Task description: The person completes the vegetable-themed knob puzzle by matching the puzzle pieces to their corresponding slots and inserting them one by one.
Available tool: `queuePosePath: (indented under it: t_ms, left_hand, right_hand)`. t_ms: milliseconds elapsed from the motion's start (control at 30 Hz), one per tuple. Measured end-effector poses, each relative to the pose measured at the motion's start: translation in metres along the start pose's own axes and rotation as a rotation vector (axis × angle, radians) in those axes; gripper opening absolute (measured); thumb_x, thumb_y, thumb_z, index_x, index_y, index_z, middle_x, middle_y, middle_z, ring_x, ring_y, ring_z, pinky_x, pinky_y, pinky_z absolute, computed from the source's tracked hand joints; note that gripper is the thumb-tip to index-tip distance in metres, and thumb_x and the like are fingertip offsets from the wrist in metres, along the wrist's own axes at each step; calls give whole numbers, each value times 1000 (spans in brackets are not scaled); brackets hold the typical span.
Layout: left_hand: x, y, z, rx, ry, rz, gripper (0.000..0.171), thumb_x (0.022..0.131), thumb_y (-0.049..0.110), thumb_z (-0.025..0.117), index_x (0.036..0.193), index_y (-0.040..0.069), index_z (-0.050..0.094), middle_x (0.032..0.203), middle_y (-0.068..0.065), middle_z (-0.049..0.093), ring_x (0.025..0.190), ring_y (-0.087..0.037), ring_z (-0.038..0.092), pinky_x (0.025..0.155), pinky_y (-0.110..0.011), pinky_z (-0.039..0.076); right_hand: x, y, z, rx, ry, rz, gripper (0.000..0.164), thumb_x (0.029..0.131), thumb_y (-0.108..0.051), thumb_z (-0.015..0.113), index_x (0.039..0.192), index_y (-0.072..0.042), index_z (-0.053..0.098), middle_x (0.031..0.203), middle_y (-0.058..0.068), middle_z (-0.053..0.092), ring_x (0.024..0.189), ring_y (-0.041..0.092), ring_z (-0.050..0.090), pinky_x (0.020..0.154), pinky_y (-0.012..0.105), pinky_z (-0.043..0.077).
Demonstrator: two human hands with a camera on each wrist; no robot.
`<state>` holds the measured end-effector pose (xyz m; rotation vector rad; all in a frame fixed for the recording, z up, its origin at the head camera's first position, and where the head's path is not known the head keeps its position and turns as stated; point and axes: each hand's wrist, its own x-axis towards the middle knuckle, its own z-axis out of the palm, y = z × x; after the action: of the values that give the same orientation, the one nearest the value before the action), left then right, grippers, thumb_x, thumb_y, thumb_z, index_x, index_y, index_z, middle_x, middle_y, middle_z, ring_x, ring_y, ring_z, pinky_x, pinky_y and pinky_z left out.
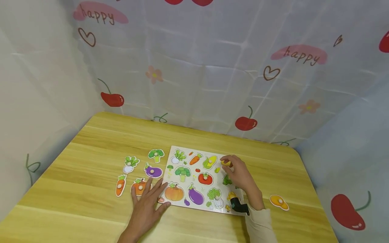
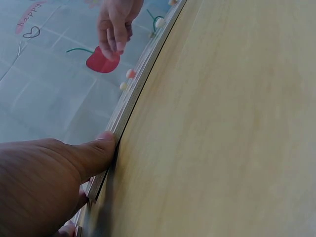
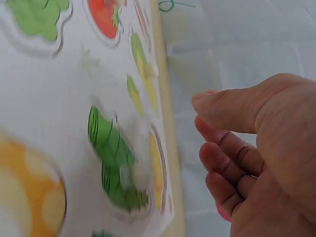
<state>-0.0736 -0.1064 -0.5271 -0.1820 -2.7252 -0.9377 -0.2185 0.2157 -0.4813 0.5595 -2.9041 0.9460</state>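
My left hand [image 1: 146, 209] rests with fingers spread at the lower left corner of a white vegetable puzzle board [image 1: 199, 206]. Its thumb [image 2: 101, 153] touches the board's front edge in the left wrist view, and its fingers partly cover an orange pumpkin piece [image 1: 139, 186]. Over the board's upper right, my right hand [image 1: 238, 172] hovers near a yellow shape [image 1: 225, 163]. In the right wrist view the fingers [image 3: 217, 155] are loosely bent, with nothing between them and the thumb. Corn [image 1: 209, 162], tomato [image 1: 205, 179] and green cucumber [image 3: 116, 158] pieces with knobs sit in the board.
Left of the board lie knobbed pieces: a broccoli [image 1: 156, 155], an eggplant [image 1: 153, 171], a white turnip [image 1: 130, 164] and a carrot [image 1: 120, 185]. A yellow-orange piece [image 1: 279, 202] lies on the wooden table [image 1: 291, 175] at right. A printed curtain [image 1: 200, 84] hangs behind.
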Motion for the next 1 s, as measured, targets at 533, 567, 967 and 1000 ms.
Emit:
queuePosePath:
  t_ms: [533, 567, 967, 1000]
  left_hand:
    - [0, -2, 0, 13, 4, 6, 63, 80, 31, 82, 138, 15, 62, 150, -7, 52, 147, -42, 32, 111, -74, -2]
    - [0, -2, 0, 12, 4, 7, 63, 80, 31, 82, 138, 15, 62, 150, -7, 52, 147, -42, 32, 111, -74, -2]
    - [-1, -2, 1, 14, 6, 2, 63, 80, 32, 81, 138, 14, 62, 150, -7, 53, 147, -42, 32, 111, -75, -1]
    - [-1, -2, 1, 13, 5, 1, 63, 80, 32, 81, 138, 14, 62, 150, -7, 53, 147, -42, 32, 111, -75, -2]
  right_hand:
    - [-65, 50, -40, -44, 123, 21, 23, 91, -4, 71, 113, -2, 66, 106, 11, 67, 81, 13, 55, 69, 29, 49]
    - [-68, 52, -43, -53, 128, 25, 22, 91, -5, 71, 112, -2, 66, 106, 11, 67, 81, 12, 54, 69, 29, 49]
    - [-101, 78, -56, -110, 146, 54, 15, 90, -7, 73, 104, -8, 69, 100, 5, 64, 75, 1, 50, 62, 26, 47]
    - [-103, 80, -57, -111, 149, 48, 15, 90, -6, 73, 104, -8, 69, 100, 4, 64, 75, 0, 50, 62, 26, 48]
